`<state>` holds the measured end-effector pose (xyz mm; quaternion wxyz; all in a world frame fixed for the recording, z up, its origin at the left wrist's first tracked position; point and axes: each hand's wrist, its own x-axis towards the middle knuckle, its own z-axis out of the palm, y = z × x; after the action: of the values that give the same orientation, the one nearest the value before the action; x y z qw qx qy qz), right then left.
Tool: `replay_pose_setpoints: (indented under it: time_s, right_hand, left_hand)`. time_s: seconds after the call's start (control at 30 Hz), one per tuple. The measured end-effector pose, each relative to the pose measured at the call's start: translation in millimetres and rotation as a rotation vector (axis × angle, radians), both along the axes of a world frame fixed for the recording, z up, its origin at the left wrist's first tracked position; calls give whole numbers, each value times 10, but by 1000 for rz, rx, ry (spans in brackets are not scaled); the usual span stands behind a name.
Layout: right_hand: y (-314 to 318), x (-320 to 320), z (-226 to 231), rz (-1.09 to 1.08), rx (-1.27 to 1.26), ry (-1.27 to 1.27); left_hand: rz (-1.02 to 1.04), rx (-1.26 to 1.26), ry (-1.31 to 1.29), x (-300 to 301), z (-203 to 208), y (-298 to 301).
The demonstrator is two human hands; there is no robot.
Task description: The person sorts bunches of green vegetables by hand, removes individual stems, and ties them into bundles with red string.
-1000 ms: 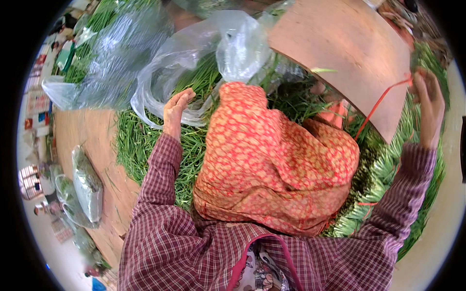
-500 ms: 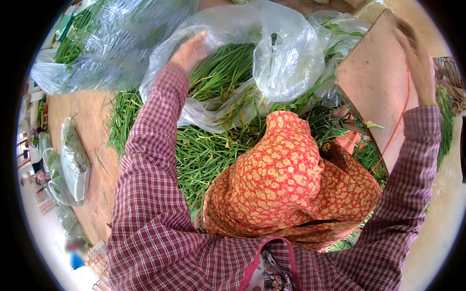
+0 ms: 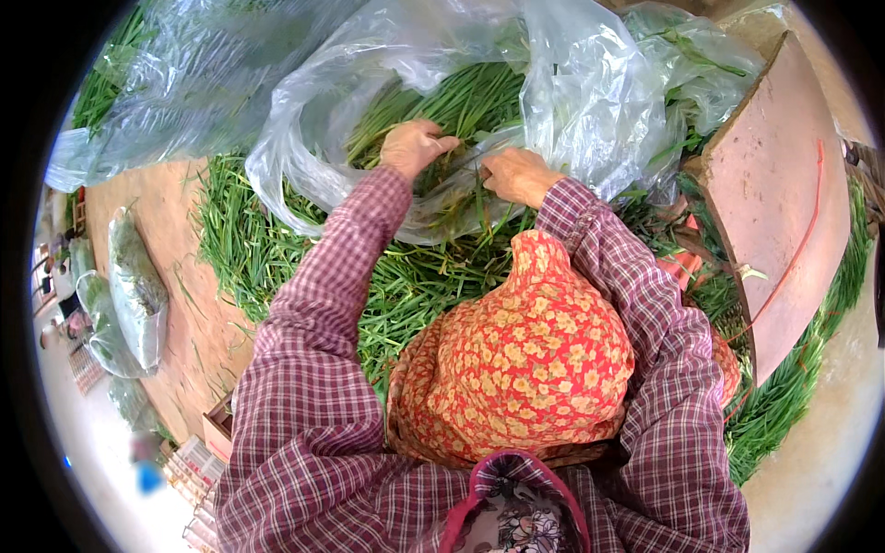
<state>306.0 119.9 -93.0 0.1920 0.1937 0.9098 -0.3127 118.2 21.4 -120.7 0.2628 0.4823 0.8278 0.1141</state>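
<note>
A clear plastic bag [image 3: 277,161] lies on its side before me, its mouth spread towards me. Inside it are long thin green stalks [image 3: 484,97], like chives, with some yellowed leaves by the rim. My left hand [image 3: 415,147] reaches into the mouth, fingers curled down over the stalks; whatever they hold is hidden. Close to it on the right, my right hand [image 3: 521,175] is at the bag's near rim with its fingers bent together. I cannot make out what is pinched there. Loose green stalks [image 3: 415,300] are heaped under the bag and around my knee.
Red flowered cloth [image 3: 525,359] covers my raised knee. A pinkish board [image 3: 784,203] with a red string [image 3: 811,226] leans at the right, above more green stalks [image 3: 784,424]. Another large plastic bag [image 3: 212,83] fills the far left. Filled bags [image 3: 138,286] lie on the left floor.
My right hand has left the board and come across to the bag's mouth. My left hand has moved from the bag's left edge towards the middle, nearer me.
</note>
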Motion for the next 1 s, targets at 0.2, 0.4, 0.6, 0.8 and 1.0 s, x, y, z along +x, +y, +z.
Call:
replay_pose_setpoints:
  time_s: [0.2,0.4,0.6,0.8,1.0]
  right_hand:
    - [-59,124,-43,-72,19,63]
    - [-89,-44,94,-101,155,329]
    - [-253,-190,-385,65,158,520]
    - [-672,213,-528,109,32,485]
    - [-685,304,-485,98,1,393]
  left_hand:
    - [66,-332,334,341,-196,274]
    - [46,-181,256,8,-42,131]
    - [92,11,188,-909,77,-185]
    - [-102,34,-48,-961,-267,-420]
    - [-40,-163,11,-857,-162,-275]
